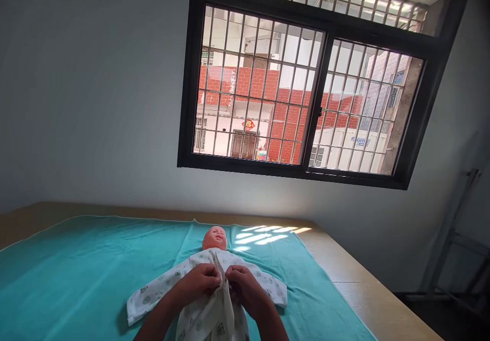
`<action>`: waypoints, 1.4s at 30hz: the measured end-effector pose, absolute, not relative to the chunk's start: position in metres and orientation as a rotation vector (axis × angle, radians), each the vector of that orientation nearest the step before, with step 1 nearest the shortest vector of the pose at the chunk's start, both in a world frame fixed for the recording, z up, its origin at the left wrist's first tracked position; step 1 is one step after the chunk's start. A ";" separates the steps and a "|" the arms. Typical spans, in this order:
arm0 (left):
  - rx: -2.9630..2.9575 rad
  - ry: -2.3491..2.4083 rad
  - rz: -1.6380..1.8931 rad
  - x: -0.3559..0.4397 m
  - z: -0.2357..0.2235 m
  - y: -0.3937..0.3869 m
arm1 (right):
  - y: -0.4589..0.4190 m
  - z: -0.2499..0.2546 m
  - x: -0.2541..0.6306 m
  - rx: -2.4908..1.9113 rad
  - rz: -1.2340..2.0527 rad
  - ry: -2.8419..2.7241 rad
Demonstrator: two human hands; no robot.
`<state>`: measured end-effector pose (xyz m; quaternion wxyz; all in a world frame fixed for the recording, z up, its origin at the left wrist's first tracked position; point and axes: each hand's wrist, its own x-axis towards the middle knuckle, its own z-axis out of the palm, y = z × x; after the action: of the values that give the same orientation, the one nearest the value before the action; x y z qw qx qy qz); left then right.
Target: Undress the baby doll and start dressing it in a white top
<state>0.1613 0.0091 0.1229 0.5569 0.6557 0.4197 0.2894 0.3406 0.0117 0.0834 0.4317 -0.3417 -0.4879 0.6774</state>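
A baby doll (215,238) lies on its back, its head toward the wall. It wears a white printed baby garment (156,291) with both sleeves spread out to the sides. My left hand (204,279) pinches one edge of the front opening at the chest. Just across the opening, my right hand (241,282) has its fingers closed on the other edge. Any fastener between the fingertips is too small to make out. The garment's lower part runs out of view at the bottom.
A turquoise cloth (95,264) covers most of the wooden table (344,285), which stands against the wall. Sunlight patches fall beside the doll's head. Above is a barred window (260,91). A grey metal frame (444,254) stands at the right.
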 end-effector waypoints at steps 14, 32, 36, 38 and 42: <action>1.631 1.065 0.681 0.163 0.125 0.008 | 0.017 0.078 0.340 -0.980 1.621 -1.290; 1.756 1.150 0.673 0.162 0.125 0.009 | 0.013 0.081 0.345 -0.957 1.591 -1.465; 1.767 1.197 0.706 0.165 0.124 0.008 | 0.013 0.082 0.338 -1.059 1.506 -1.494; 1.777 1.255 0.704 0.168 0.125 0.005 | 0.014 0.081 0.336 -1.109 1.480 -1.516; 1.841 1.331 0.666 0.171 0.130 -0.004 | 0.017 0.077 0.334 -1.179 1.421 -1.551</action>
<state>0.1712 -0.0036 0.1300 0.3774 0.7201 0.5207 0.2605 0.3338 0.0167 0.0775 0.3572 -0.4567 -0.6007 0.5505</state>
